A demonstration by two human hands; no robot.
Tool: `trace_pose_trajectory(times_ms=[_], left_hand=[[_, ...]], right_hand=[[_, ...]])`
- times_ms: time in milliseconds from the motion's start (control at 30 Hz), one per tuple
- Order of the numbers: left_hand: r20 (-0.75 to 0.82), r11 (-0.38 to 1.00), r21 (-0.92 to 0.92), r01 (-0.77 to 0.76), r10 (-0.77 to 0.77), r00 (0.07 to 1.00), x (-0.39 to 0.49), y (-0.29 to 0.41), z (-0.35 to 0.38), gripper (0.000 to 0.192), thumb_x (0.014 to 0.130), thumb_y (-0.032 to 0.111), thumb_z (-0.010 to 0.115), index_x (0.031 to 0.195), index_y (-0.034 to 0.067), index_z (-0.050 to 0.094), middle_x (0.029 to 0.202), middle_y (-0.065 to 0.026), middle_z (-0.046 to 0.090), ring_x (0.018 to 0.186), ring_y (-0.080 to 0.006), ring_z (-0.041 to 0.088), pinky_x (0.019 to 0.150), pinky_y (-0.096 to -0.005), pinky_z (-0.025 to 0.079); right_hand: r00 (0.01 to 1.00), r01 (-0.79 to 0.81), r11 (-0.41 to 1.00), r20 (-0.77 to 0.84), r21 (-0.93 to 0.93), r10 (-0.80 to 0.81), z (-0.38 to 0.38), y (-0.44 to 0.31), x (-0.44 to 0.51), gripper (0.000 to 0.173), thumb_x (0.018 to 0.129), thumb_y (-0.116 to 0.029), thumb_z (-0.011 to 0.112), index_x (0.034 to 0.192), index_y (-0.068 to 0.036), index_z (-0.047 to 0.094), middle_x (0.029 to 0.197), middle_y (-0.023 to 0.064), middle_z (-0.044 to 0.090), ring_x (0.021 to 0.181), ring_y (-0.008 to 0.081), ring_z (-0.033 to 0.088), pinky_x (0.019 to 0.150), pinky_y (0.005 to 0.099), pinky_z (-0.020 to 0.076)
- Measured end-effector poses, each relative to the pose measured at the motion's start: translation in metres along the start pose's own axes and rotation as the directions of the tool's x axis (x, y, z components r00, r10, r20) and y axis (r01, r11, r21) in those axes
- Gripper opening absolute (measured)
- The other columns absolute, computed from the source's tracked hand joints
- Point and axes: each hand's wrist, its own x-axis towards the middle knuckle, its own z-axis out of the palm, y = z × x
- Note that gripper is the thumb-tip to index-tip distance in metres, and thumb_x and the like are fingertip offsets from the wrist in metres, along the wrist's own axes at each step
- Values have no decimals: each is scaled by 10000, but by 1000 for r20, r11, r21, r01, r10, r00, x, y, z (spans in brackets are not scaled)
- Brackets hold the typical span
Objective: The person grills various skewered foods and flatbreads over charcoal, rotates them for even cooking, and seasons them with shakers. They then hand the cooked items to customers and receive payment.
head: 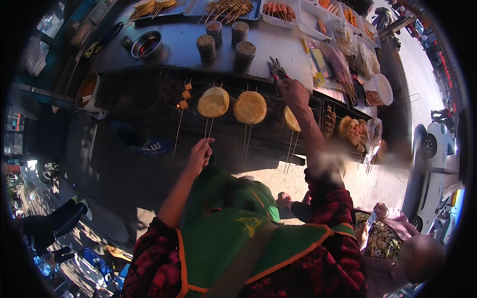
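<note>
My left hand (201, 155) grips the two thin sticks under a round flatbread (213, 102) lying over the long charcoal grill (149, 87). My right hand (294, 93) reaches across the grill with its fingers on the red handles of a plier-like hand tool (277, 68), jaws pointing away from me, at the steel counter's (171, 57) near edge. A second skewered flatbread (250, 107) rests between my hands. Partly hidden under my right forearm is a third flatbread (291, 118). Left of them, a stick of orange cubes (184, 97) lies over the grill, with a small glow beside it.
Several shaker tins (206, 47) and a steel bowl of dark red sauce (146, 44) stand behind the grill. Trays of skewers (278, 13) line the back. Other cooked skewers (352, 130) and a white bucket (378, 90) are at right. A person holding a phone (372, 219) stands lower right.
</note>
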Motion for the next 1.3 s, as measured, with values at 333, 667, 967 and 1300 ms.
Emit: trace_pose_trajectory(times_ms=[333,667,967,1300], left_hand=[[161,115,898,-424,812,561,-27,22,-39,467,891,162,565,1330,84,426,1103,-117,556,822,-208,613,698,-317,501],[-139,872,414,-261,344,928,0,33,-75,209,976,188,453,1118,61,539,633,27,435,514,-44,384,455,-210,308],[-57,997,48,-60,63,996,-4,32,-78,242,1011,249,377,1094,83,532,584,30,440,437,-17,310,379,-183,223],[-51,996,61,-68,71,996,6,29,-90,246,1012,271,381,1104,88,517,606,40,416,452,-14,302,385,-175,220]], right_hand=[[930,-190,889,214,-417,299,58,20,114,417,735,-399,674,937,-35,691,946,192,676,883,323,658,754,422,509],[984,-89,971,171,220,51,12,-44,-36,315,874,-321,613,1006,-35,609,813,123,652,732,241,624,672,349,475],[862,-493,840,258,229,436,92,-75,-200,405,860,-190,622,1178,0,457,884,160,639,677,270,638,635,390,499],[748,-637,151,560,756,355,71,-72,-205,267,981,-160,423,1190,-16,505,637,-29,439,476,37,360,415,194,288]])
